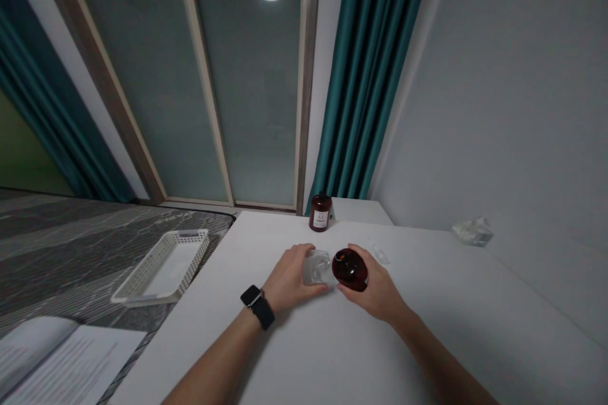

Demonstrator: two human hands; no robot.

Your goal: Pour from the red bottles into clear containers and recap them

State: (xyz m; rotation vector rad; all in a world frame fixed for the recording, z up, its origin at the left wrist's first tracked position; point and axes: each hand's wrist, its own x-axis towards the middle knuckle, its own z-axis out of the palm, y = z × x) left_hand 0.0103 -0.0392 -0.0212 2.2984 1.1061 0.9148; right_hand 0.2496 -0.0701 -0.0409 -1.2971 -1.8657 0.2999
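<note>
Over the middle of the white table [304, 354], my left hand [292, 275] is closed around a clear plastic piece [317, 267], perhaps a small bag or box; its exact kind is unclear. Close beside it, my right hand [377, 285] grips a dark reddish-brown bottle [349, 269], tipped so that its rounded, shiny end shows. The plastic and the bottle are side by side, with a narrow gap between them. A second brown bottle [320, 213] with a white label and dark top stands upright farther back. Behind my right hand lies a thin clear scrap [379, 253].
Crumpled clear plastic [472, 231] lies at the table's right, near the grey wall [522, 107]. Left of the table are a white perforated basket [164, 266] and an open book [71, 357]. A teal curtain [370, 76] and sliding glass doors [247, 107] stand behind.
</note>
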